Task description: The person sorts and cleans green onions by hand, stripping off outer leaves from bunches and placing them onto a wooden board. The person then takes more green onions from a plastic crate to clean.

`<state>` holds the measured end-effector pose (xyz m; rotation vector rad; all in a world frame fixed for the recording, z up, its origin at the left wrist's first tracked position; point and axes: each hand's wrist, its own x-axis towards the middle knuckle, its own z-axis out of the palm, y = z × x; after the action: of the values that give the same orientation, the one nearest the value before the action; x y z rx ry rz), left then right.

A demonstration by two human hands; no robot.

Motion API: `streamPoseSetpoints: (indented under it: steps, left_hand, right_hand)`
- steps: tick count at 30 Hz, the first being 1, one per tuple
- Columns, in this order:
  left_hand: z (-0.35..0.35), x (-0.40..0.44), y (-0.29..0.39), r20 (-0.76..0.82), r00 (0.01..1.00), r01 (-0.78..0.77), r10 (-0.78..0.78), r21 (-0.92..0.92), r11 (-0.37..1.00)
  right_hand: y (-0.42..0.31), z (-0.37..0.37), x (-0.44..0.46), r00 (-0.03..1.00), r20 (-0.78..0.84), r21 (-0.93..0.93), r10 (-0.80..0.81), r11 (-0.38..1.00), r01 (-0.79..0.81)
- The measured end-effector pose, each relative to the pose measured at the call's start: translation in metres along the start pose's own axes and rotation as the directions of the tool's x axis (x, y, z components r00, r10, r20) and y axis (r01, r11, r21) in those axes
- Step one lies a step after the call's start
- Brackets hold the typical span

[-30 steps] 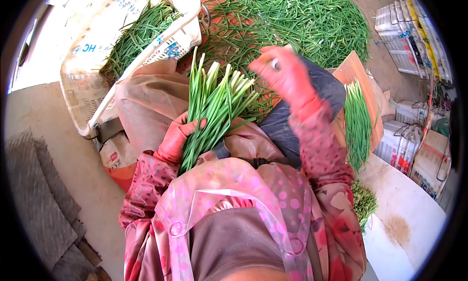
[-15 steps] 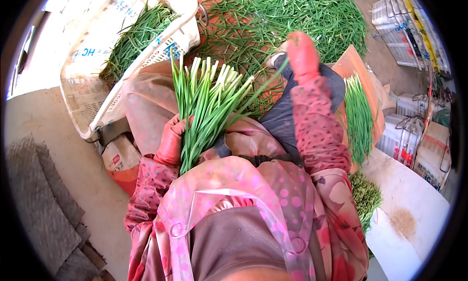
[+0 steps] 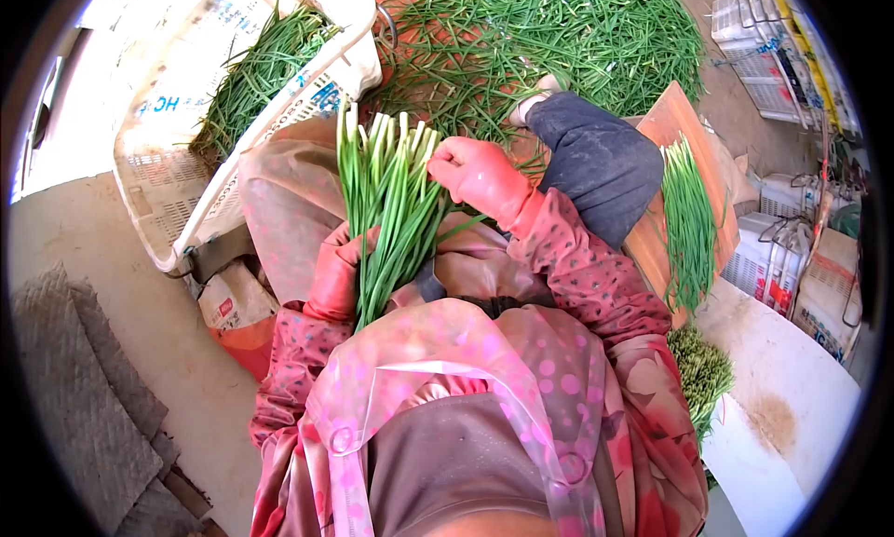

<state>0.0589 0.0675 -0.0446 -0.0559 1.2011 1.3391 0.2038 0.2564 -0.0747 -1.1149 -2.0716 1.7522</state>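
Note:
In a red glove, my left hand (image 3: 337, 271) is wrapped round the lower part of a bunch of green stalks (image 3: 391, 192), whose pale ends point up and away. My right hand (image 3: 475, 174), also gloved in red, is closed at the right side of the bunch near the pale ends. Its fingertips touch the outer stalks, and what they pinch is hidden. Beyond both hands, a large heap of loose green stalks (image 3: 596, 43) is spread over an orange-red surface.
At the upper left, a white plastic basket (image 3: 209, 197) holds more stalks. On the right, a neat bundle (image 3: 689, 230) lies on an orange-brown board (image 3: 656, 132). Another bundle (image 3: 698, 374) is below it. White crates (image 3: 759, 62) stand at the far right, dark mats (image 3: 79, 416) at the lower left.
My right hand went out over the heap, drew a stalk back, and has come left and down to the bunch. My left hand has kept its hold on the bunch.

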Motion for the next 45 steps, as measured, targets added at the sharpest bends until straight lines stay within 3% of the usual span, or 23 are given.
streamPoseSetpoints:
  steps: [1, 2, 4, 6, 7, 9, 11, 12, 13, 15, 17, 18, 19, 23, 25, 27, 30, 32, 34, 37, 41, 43, 45]
  left_hand:
    - [-0.001, 0.002, -0.001, 0.004, 1.0, -0.001, 0.001, 0.001, 1.0]
    - [-0.002, 0.004, -0.001, 0.007, 1.0, 0.02, -0.02, 0.016, 1.0]
    - [0.0, 0.003, 0.0, 0.028, 0.998, 0.057, -0.058, 0.036, 0.998]
    - [0.001, 0.001, 0.003, 0.082, 0.994, 0.076, -0.079, 0.036, 0.996]
    - [0.0, 0.001, 0.006, 0.131, 0.987, 0.094, -0.097, 0.032, 0.995]
    - [-0.002, 0.003, 0.008, 0.171, 0.98, 0.095, -0.106, 0.071, 0.993]
    - [-0.001, 0.008, 0.011, 0.253, 0.956, 0.127, -0.147, 0.093, 0.988]
    - [0.004, 0.009, 0.013, 0.283, 0.946, 0.14, -0.16, 0.089, 0.986]
    - [0.006, 0.01, 0.013, 0.288, 0.943, 0.145, -0.167, 0.097, 0.985]
    - [0.007, 0.011, 0.013, 0.26, 0.941, 0.172, -0.217, 0.184, 0.968]
    - [-0.005, 0.014, 0.005, 0.196, 0.961, 0.146, -0.197, 0.245, 0.958]
    - [-0.008, 0.014, 0.005, 0.227, 0.952, 0.156, -0.204, 0.212, 0.965]
    - [-0.006, 0.013, 0.005, 0.26, 0.942, 0.17, -0.213, 0.177, 0.969]
    - [-0.006, 0.012, 0.003, 0.213, 0.961, 0.152, -0.174, 0.114, 0.982]
    - [-0.001, 0.011, 0.006, 0.225, 0.954, 0.178, -0.196, 0.097, 0.979]
    - [-0.004, 0.01, 0.005, 0.229, 0.948, 0.209, -0.222, 0.079, 0.975]
    - [-0.019, 0.017, -0.001, 0.231, 0.963, 0.124, -0.141, 0.089, 0.988]
    - [-0.019, 0.015, -0.001, 0.194, 0.971, 0.144, -0.139, -0.008, 0.99]
    - [-0.022, 0.017, -0.003, 0.175, 0.975, 0.152, -0.135, -0.086, 0.985]
    - [-0.026, 0.019, -0.004, 0.147, 0.983, 0.114, -0.106, -0.046, 0.992]
    - [-0.02, 0.02, 0.0, 0.127, 0.991, 0.037, -0.047, 0.082, 0.996]
    - [-0.015, 0.022, 0.0, 0.066, 0.997, 0.02, -0.031, 0.166, 0.986]
    - [0.001, 0.016, 0.002, 0.094, 0.994, 0.035, -0.048, 0.136, 0.99]
  right_hand:
    - [0.007, 0.001, 0.0, 0.955, -0.144, -0.291, -0.26, 0.933, 0.211]
    - [0.014, -0.009, 0.005, 0.937, -0.16, -0.455, -0.312, 0.865, 0.21]
    - [0.017, -0.045, 0.025, 0.909, -0.283, -0.548, -0.305, 0.829, 0.108]
    - [0.016, -0.082, 0.045, 0.89, -0.428, -0.643, -0.156, 0.745, -0.179]
    - [0.02, -0.101, 0.053, 0.922, -0.386, -0.572, -0.025, 0.791, -0.218]
    - [0.029, -0.115, 0.062, 0.956, -0.259, -0.26, -0.136, 0.963, 0.067]
    - [-0.032, -0.099, 0.047, 0.993, 0.044, 0.075, 0.11, 0.991, -0.113]
    - [-0.026, -0.086, 0.058, 0.967, 0.233, 0.202, 0.107, 0.967, -0.156]
    - [-0.047, -0.075, 0.049, 0.923, 0.378, 0.251, 0.075, 0.951, -0.18]
    - [-0.007, -0.033, 0.074, 0.839, 0.527, 0.182, -0.132, 0.982, 0.04]
    - [-0.002, -0.026, 0.076, 0.954, 0.298, 0.039, 0.003, 0.999, -0.016]
    - [-0.012, -0.038, 0.066, 0.978, 0.176, 0.337, 0.116, 0.926, -0.171]
    - [-0.012, -0.049, 0.064, 0.99, 0.002, 0.439, 0.144, 0.889, -0.13]
    - [-0.004, -0.1, 0.058, 0.896, -0.268, 0.46, 0.354, 0.864, -0.204]
    - [0.002, -0.126, 0.059, 0.891, -0.423, 0.341, 0.166, 0.94, -0.013]
    - [0.001, -0.166, 0.066, 0.762, -0.615, 0.54, 0.204, 0.813, 0.218]
    - [0.041, -0.214, 0.086, 0.762, -0.629, 0.358, 0.154, 0.928, 0.108]
    - [0.031, -0.188, 0.059, 0.881, -0.406, 0.213, 0.243, 0.963, -0.167]
    - [0.03, -0.154, 0.031, 0.935, 0.048, 0.178, 0.352, 0.918, -0.355]
    - [0.057, -0.076, -0.007, 0.906, 0.363, 0.406, 0.217, 0.838, -0.363]
    - [0.044, -0.012, -0.014, 0.952, 0.295, 0.902, -0.078, 0.353, -0.25]
    - [0.02, -0.003, 0.0, 0.984, 0.163, 0.916, -0.073, 0.382, -0.123]
    - [0.01, 0.007, 0.022, 0.997, -0.049, 0.71, -0.051, 0.7, 0.071]
